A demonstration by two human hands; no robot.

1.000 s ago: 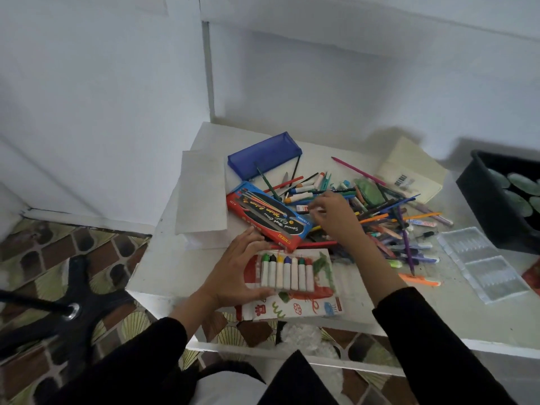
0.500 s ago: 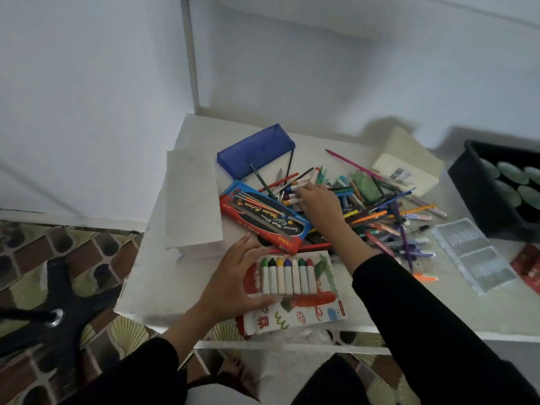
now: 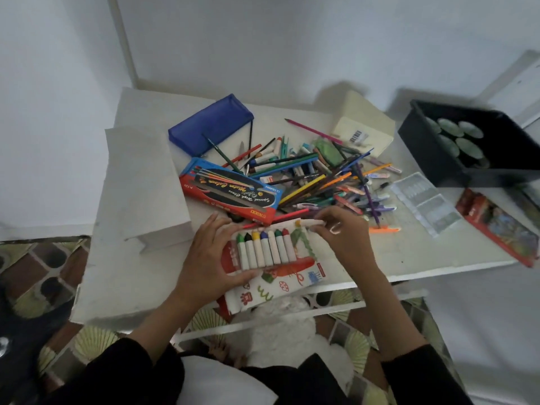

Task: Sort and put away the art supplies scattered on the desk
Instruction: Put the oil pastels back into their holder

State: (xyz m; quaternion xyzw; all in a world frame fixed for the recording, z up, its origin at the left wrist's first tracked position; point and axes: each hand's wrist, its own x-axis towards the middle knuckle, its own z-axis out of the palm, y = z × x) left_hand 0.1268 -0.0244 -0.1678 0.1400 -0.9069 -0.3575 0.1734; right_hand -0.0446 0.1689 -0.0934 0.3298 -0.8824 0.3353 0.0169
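A crayon pack point(image 3: 280, 264) with several white-wrapped crayons point(image 3: 264, 247) lies at the white desk's point(image 3: 125, 276) front edge. My left hand point(image 3: 204, 258) grips the pack's left side. My right hand point(image 3: 342, 232) pinches a white crayon with a yellow tip point(image 3: 306, 223), held sideways just above the row's right end. Behind lies a loose pile of pencils, pens and markers point(image 3: 330, 173), beside a red-and-blue watercolour pencil box point(image 3: 230, 194) and a blue pencil case point(image 3: 210, 124).
A white paper bag point(image 3: 140, 182) lies at the left. A cream box point(image 3: 365, 127) stands at the back, a black bin point(image 3: 473, 147) at the right. Clear plastic trays point(image 3: 423, 203) and a red pencil box point(image 3: 496, 226) lie near the right edge.
My right hand has come back from the pile toward the crayon pack, now holding a yellow-tipped crayon. My left hand has closed more around the pack's left side.
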